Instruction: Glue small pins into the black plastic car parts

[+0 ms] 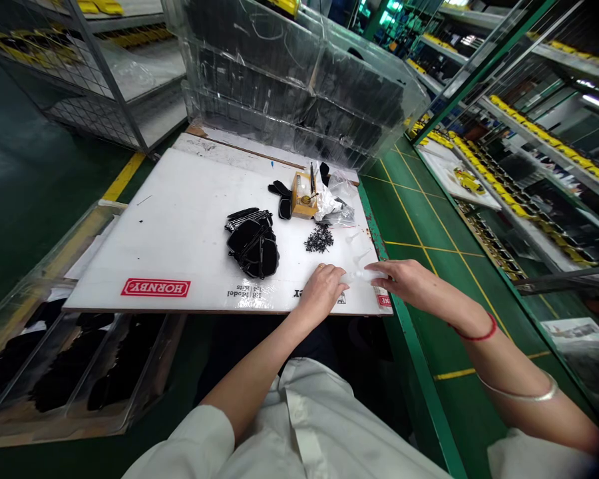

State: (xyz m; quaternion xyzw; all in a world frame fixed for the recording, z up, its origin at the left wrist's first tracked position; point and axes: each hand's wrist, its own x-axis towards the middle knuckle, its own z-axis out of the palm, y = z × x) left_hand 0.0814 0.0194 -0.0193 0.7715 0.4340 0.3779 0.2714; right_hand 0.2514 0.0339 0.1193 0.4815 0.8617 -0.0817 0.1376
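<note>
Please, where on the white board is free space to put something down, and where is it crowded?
The white board is bare on its left half, from the red label up to the far edge. It is crowded right of centre: black parts, small pieces, yellow box, plastic bags. The left hand and right hand fill the near right corner.

A glossy white board [190, 219] carries shiny black plastic parts [253, 247], beside clear plastic bags [335, 199] and a matt cardboard box [302, 196].

Left hand [323, 287] and right hand [409, 283] grip a small clear plastic piece [365, 274] together above the white board [190, 226], near a pile of small black parts [319, 238].
</note>
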